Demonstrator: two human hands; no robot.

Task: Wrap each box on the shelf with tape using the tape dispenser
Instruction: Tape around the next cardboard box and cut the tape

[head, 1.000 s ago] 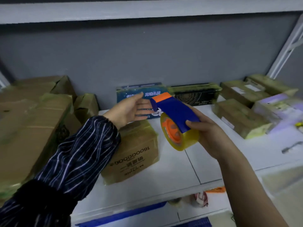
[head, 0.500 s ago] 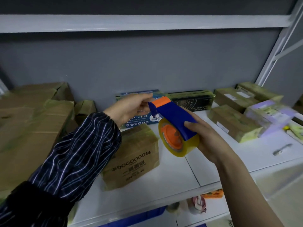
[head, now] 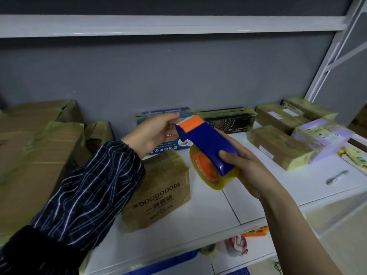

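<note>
the white shelf (head: pixel 208 211) is bare in the middle front, between the brown box with numbers (head: pixel 158 191) and the taped boxes (head: pixel 278 147) on the right, so a hand could go in there. big cardboard boxes (head: pixel 35 155) fill the left side. a blue box (head: pixel 162 113) and a black box (head: pixel 228 120) stand along the back wall. the shelf board above (head: pixel 178 24) shuts off the top.

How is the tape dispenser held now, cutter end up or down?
Up. The right hand grips the tape dispenser at its roll end; its orange cutter points up-left, by the left hand.
</note>
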